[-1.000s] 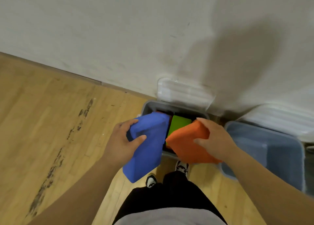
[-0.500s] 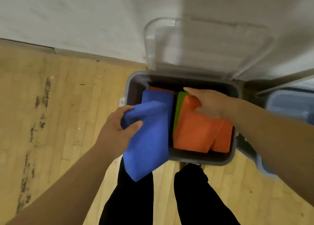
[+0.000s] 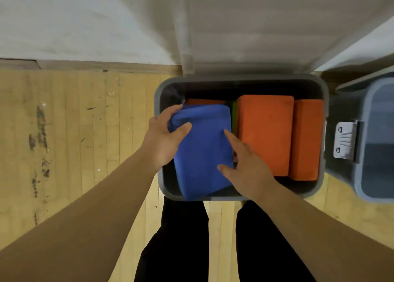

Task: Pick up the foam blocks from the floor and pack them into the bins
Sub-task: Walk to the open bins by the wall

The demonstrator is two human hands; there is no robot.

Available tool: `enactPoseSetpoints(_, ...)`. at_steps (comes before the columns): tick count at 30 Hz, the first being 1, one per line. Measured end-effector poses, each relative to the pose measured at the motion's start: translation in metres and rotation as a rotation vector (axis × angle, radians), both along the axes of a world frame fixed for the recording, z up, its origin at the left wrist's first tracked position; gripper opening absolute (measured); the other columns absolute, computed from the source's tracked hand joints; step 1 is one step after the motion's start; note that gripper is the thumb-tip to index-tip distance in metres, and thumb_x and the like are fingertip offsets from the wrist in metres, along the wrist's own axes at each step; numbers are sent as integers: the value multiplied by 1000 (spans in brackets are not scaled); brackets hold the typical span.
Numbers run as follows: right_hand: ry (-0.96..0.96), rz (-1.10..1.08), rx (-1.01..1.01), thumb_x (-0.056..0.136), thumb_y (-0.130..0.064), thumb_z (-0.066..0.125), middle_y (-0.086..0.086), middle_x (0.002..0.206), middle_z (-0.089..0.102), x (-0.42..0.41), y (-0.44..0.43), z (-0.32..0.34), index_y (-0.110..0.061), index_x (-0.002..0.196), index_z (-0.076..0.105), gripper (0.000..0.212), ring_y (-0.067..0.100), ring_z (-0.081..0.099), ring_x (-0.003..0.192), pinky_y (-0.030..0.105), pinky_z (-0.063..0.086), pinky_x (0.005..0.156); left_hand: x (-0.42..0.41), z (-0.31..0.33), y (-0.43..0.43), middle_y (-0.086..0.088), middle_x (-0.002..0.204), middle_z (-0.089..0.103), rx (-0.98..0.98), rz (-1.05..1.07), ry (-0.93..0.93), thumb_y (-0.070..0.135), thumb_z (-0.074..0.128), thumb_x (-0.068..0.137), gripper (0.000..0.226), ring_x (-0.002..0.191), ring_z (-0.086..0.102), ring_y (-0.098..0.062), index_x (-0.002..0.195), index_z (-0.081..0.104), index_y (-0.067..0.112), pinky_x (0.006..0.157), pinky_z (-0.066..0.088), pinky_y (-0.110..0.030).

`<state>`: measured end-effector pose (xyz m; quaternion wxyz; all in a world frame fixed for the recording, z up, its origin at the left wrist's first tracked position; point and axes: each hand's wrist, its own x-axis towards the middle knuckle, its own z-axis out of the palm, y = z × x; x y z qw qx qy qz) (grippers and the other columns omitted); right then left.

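The left hand (image 3: pixel 164 141) grips the far left corner of a blue rectangular foam block (image 3: pixel 202 149) - fingers curled over its far edge, thumb pressed on the top face. The right hand (image 3: pixel 245 166) lies on the same block's right side with index finger and thumb stretched fairly straight across the top face; its other fingers are hidden behind the hand, so whether they hook the edge cannot be told.

The blue block sits tilted in the left half of a grey plastic bin (image 3: pixel 158 98), its near end resting on the bin's near rim. Just beyond the left fingertips, an orange foam block (image 3: pixel 204 101) shows under the blue one. Right beside the right index finger a thin strip of green foam block (image 3: pixel 234 115) stands on edge, and past it a large orange foam block (image 3: pixel 264 132) lies flat, touching a narrower orange foam block (image 3: pixel 307 139) against the bin's right wall.

Beyond both hands the bin's clear plastic lid (image 3: pixel 245 36) leans open against the white wall (image 3: pixel 85 19). Well right of the right hand stands a blue-grey plastic bin (image 3: pixel 366 175) - between the two bins a grey latch (image 3: pixel 344 140). The bins stand on a pale wooden floor (image 3: pixel 85 132).
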<state>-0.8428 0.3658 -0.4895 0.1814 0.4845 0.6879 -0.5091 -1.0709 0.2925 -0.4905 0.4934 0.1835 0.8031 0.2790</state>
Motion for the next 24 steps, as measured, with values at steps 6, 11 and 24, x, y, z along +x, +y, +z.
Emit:
enactPoseSetpoints(6, -159, 17, 159, 96, -40, 64, -3, 143, 41, -5, 10, -7, -51, 156, 14, 79, 12, 57, 98, 33, 55, 79, 12, -18, 18, 4, 159, 38, -117, -172, 104, 36, 67, 98, 89, 138, 47, -22, 162, 7, 36, 102, 47, -34)
enactPoseSetpoints(11, -260, 101, 231, 94, -45, 63, 3, 148, 38, 0, 8, 32, -36, 158, 21, 77, 25, 44, 128, 41, 46, 100, 17, 22, -22, -1, 153, 38, -205, -444, 233, 44, 65, 96, 81, 138, 44, -26, 160, 15, 37, 109, 45, -46)
enactPoseSetpoints(24, -437, -229, 248, 90, -57, 58, 9, 167, 16, 73, -99, 357, -33, 160, 18, 84, 35, 19, 152, 50, 27, 119, 32, 338, -75, -11, 168, 15, -117, -1020, 557, 61, 55, 94, 86, 153, 19, -33, 161, 11, 33, 118, 31, -49)
